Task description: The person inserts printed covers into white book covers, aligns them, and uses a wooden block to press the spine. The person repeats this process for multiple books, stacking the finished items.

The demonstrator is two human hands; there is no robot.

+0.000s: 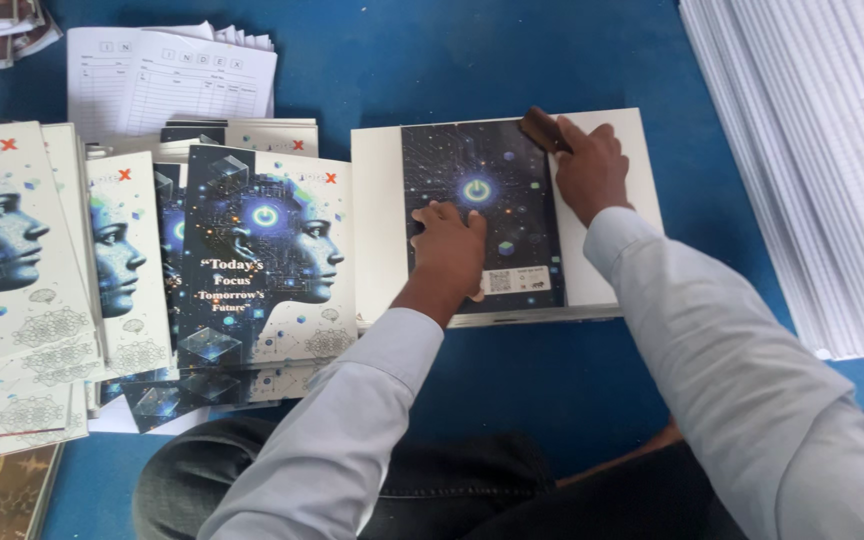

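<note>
Left hand: your left hand (449,248) lies flat on the dark cover sheet (480,215), fingers close together and curled a little at the tips, pressing down near its lower left part. It grips nothing.
Right hand: your right hand (588,170) sits at the upper right edge of that sheet, fingers closed around a small dark brown block (542,129), which rests against the sheet's top right corner.
Cover sheet: dark blue, printed with circuit lines and a glowing round symbol, it lies on top of a white book block (381,220), with white margins showing to its left and right.
Book block: it lies flat on the blue surface (512,60), straight ahead of you, between both sleeves.
Finished books: to your left, a spread of overlapping books (267,255) with a blue face in profile on the covers, fanned out side by side.
Ruled sheets: white index pages (167,85) lie beyond those books, at the top left.
Paper stack: a tall pile of white sheets (812,170) sits at the far right, well apart from your hands.
</note>
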